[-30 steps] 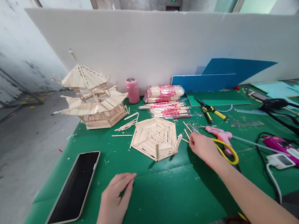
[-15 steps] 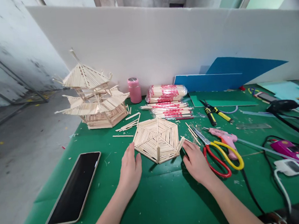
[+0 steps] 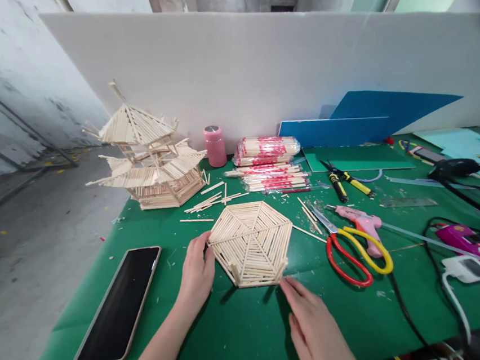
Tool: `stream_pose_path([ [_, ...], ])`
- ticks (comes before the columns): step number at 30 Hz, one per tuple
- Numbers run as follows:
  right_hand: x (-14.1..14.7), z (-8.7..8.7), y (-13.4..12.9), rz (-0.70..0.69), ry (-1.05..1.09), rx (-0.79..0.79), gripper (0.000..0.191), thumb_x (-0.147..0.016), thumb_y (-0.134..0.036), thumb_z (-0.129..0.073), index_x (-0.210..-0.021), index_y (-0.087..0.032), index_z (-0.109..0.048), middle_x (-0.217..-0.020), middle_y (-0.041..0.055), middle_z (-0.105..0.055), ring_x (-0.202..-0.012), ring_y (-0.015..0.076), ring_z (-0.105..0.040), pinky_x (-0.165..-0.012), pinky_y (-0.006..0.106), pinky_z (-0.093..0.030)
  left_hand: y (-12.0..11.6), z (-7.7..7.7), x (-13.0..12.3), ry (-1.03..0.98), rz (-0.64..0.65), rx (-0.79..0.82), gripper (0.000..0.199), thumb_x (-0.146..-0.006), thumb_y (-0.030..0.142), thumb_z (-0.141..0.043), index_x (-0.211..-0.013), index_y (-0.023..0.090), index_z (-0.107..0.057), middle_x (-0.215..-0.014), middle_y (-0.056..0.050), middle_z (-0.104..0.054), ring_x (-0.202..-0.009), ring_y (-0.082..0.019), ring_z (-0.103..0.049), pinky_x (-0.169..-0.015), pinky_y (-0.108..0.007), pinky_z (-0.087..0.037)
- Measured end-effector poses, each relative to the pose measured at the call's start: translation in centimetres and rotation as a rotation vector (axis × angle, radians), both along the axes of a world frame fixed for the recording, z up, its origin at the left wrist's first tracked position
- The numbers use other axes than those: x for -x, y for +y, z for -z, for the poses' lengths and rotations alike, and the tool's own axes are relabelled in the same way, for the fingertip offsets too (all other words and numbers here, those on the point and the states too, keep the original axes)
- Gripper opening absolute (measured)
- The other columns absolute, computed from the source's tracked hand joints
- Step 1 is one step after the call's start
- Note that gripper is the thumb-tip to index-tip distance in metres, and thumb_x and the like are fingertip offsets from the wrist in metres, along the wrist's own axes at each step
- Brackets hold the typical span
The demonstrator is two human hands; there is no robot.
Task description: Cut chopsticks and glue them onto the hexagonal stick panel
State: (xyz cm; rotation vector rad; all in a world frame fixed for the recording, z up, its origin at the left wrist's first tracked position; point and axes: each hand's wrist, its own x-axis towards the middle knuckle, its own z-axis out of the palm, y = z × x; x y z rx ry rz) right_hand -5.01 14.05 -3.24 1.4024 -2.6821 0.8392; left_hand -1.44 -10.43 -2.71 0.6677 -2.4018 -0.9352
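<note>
A hexagonal wooden-stick panel (image 3: 252,241) lies in front of me, its sticks set in wedges around a centre. Two short stick posts rise from its near corners. My left hand (image 3: 196,266) has its fingertips and thumb closed at the panel's left corner. At the near right corner, my right hand (image 3: 313,320) pinches the rim with its fingertips, just beside a post. Loose sticks (image 3: 208,203) are scattered beyond the panel. A wooden-stick pavilion (image 3: 148,155) with two roof tiers stands at the back left.
A phone (image 3: 118,305) lies at the left. On the right are scissors (image 3: 349,254), a pink glue gun (image 3: 360,222), pliers (image 3: 344,180) and a power strip with cables (image 3: 476,248). Bagged sticks (image 3: 268,163) and a pink flask (image 3: 215,147) stand by the white board (image 3: 213,75).
The panel has turned and come nearer to me, its posts shifting left. My right hand has moved toward me from the right side to the near right corner; my left moved slightly left.
</note>
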Motion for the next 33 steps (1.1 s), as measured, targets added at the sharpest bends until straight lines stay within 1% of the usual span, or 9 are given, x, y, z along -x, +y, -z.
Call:
stream_pose_path([
  [3,-0.5,-0.8,0.2,-0.086,-0.046,0.006,0.053,-0.070,-0.006,-0.039,-0.123,-0.015,-0.038,-0.118,0.0099,-0.053,-0.108,0.0218,-0.048,-0.082,0.035,-0.046,-1.2,0.0,0.7,0.020,-0.032,-0.015,0.029,-0.078,0.024,-0.036,-0.101,0.016,-0.050,-0.097,-0.010,-0.052,-0.097,-0.024,-0.049,-0.086,-0.040,-0.037],
  [7,2.9,-1.9,0.6,0.141,-0.058,0.094,0.036,-0.080,-0.013,-0.035,-0.115,-0.017,-0.045,-0.112,0.0090,-0.056,-0.104,0.0199,-0.050,-0.087,0.037,-0.042,-1.8,0.4,1.4,0.050,-0.053,-0.058,0.029,-0.077,0.025,-0.038,-0.102,0.017,-0.050,-0.100,-0.009,-0.050,-0.098,-0.024,-0.048,-0.087,-0.040,-0.037],
  [9,5.4,-2.2,0.6,0.211,-0.052,0.070,0.033,-0.082,-0.016,-0.034,-0.113,-0.016,-0.045,-0.110,0.0085,-0.057,-0.102,0.0179,-0.050,-0.086,0.034,-0.042,-1.7,0.7,1.2,0.066,-0.068,-0.094,0.029,-0.077,0.026,-0.039,-0.102,0.016,-0.050,-0.102,-0.010,-0.049,-0.098,-0.025,-0.048,-0.087,-0.041,-0.037],
  [14,10.8,-1.2,-1.4,0.215,0.068,-0.055,0.036,-0.078,-0.015,-0.039,-0.113,-0.012,-0.046,-0.111,0.0100,-0.054,-0.104,0.0190,-0.047,-0.088,0.032,-0.038,-1.7,1.2,0.1,0.111,-0.124,-0.228,0.029,-0.076,0.026,-0.040,-0.102,0.015,-0.049,-0.103,-0.011,-0.049,-0.097,-0.023,-0.050,-0.088,-0.042,-0.037],
  [20,14.9,-0.5,-3.1,0.262,0.106,-0.146,0.031,-0.078,-0.011,-0.038,-0.104,-0.013,-0.055,-0.090,0.0106,-0.058,-0.086,0.0217,-0.053,-0.077,0.033,-0.040,-1.4,0.8,-0.6,0.168,-0.166,-0.420,0.030,-0.074,0.027,-0.047,-0.101,0.015,-0.050,-0.103,-0.010,-0.051,-0.100,-0.022,-0.049,-0.092,-0.041,-0.035],
  [23,15.6,-1.1,-3.6,0.307,0.105,-0.148,0.033,-0.080,-0.013,-0.037,-0.109,-0.013,-0.052,-0.096,0.0117,-0.056,-0.091,0.0221,-0.051,-0.078,0.032,-0.038,-0.9,0.4,-0.7,0.203,-0.210,-0.556,0.029,-0.072,0.026,-0.051,-0.100,0.016,-0.052,-0.101,-0.009,-0.054,-0.102,-0.023,-0.049,-0.095,-0.043,-0.031],
  [26,15.0,-1.6,-4.7,0.279,0.056,-0.145,0.031,-0.082,-0.019,-0.037,-0.109,-0.015,-0.052,-0.098,0.0096,-0.056,-0.091,0.0193,-0.051,-0.079,0.028,-0.037,-0.4,-0.1,-0.6,0.264,-0.263,-0.724,0.024,-0.071,0.023,-0.052,-0.095,0.016,-0.054,-0.100,-0.008,-0.057,-0.104,-0.023,-0.049,-0.095,-0.044,-0.032],
  [30,13.7,-1.3,-6.1,0.247,-0.065,-0.163,0.028,-0.079,-0.028,-0.043,-0.100,-0.017,-0.058,-0.084,0.0075,-0.059,-0.077,0.0179,-0.055,-0.068,0.027,-0.040,0.0,-0.9,-0.3,0.403,-0.328,-0.924,0.012,-0.072,0.015,-0.048,-0.082,0.016,-0.055,-0.092,-0.007,-0.059,-0.100,-0.021,-0.054,-0.089,-0.037,-0.042],
  [33,12.6,-1.0,-5.8,0.254,-0.170,-0.143,0.029,-0.079,-0.030,-0.044,-0.101,-0.017,-0.058,-0.079,0.0056,-0.059,-0.069,0.0155,-0.056,-0.061,0.025,-0.041,-0.1,-1.3,-0.2,0.473,-0.368,-1.023,0.009,-0.073,0.013,-0.047,-0.077,0.015,-0.055,-0.089,-0.006,-0.059,-0.097,-0.020,-0.056,-0.088,-0.037,-0.044],
])
